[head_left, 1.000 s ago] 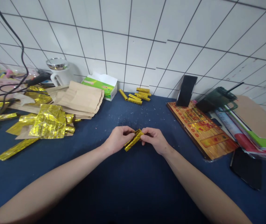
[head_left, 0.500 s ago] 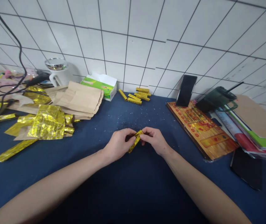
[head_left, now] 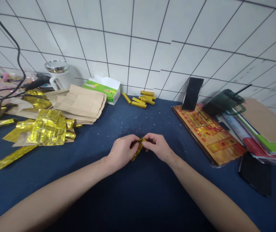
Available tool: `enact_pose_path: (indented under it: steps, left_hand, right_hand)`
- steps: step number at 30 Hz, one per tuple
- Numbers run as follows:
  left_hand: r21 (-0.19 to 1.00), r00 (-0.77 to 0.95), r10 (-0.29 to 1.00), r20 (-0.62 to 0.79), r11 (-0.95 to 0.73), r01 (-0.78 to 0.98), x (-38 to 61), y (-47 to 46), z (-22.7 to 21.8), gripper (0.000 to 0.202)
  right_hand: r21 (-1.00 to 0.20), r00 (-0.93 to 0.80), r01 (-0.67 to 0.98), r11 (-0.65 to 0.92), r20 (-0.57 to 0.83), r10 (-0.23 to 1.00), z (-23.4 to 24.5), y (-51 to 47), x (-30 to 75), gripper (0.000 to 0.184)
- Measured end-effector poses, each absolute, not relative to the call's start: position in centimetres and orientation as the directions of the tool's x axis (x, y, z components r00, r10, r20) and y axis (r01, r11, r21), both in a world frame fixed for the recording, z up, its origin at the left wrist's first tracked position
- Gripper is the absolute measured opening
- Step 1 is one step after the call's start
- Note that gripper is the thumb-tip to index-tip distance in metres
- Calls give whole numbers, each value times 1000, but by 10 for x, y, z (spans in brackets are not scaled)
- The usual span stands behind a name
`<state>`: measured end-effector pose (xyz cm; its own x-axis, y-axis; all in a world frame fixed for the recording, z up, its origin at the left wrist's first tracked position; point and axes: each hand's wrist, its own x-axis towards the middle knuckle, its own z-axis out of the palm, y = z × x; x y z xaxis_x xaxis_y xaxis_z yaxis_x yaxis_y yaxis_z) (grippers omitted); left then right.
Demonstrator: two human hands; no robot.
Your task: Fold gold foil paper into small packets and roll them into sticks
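Note:
Between my two hands, just above the dark blue tabletop point(head_left: 149, 125), is a narrow folded strip of gold foil paper point(head_left: 137, 154). My left hand point(head_left: 122, 149) pinches its left side with thumb and fingers. At the strip's upper end, my right hand point(head_left: 157, 145) grips it between thumb and curled fingers. The fingers hide part of the strip. Behind them, near the wall, several small folded gold bars point(head_left: 147, 97) lie in a loose pile. Crinkled gold foil sheets point(head_left: 48, 127) and a long gold strip point(head_left: 15, 157) lie to the left.
Brown paper sheets point(head_left: 79, 101), a green tissue box point(head_left: 112, 93) and a white mug point(head_left: 61, 80) stand back left, near a black cable point(head_left: 19, 58). At right are a phone point(head_left: 192, 93) leaning upright, an orange patterned box point(head_left: 208, 132), a dark green cup point(head_left: 227, 103) and stacked folders point(head_left: 270, 129).
My fingers have shifted slightly on the gold strip, and its upper end looks a little more bent or opened. The whole view has moved slightly; the other things stay put.

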<state>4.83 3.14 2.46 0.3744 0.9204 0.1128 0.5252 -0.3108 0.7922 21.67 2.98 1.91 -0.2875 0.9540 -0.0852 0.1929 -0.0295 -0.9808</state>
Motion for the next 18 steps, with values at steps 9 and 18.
enact_pose_path:
  steps: [9, 18]
  left_hand:
    - [859, 324, 945, 49, -205, 469, 50, 34, 23, 11]
    - [854, 283, 959, 33, -174, 490, 48, 35, 19, 11]
  right_hand:
    - [-977, -280, 214, 6, -56, 958, 18, 28, 217, 14]
    - [-992, -317, 119, 50, 10, 949, 11, 27, 219, 14]
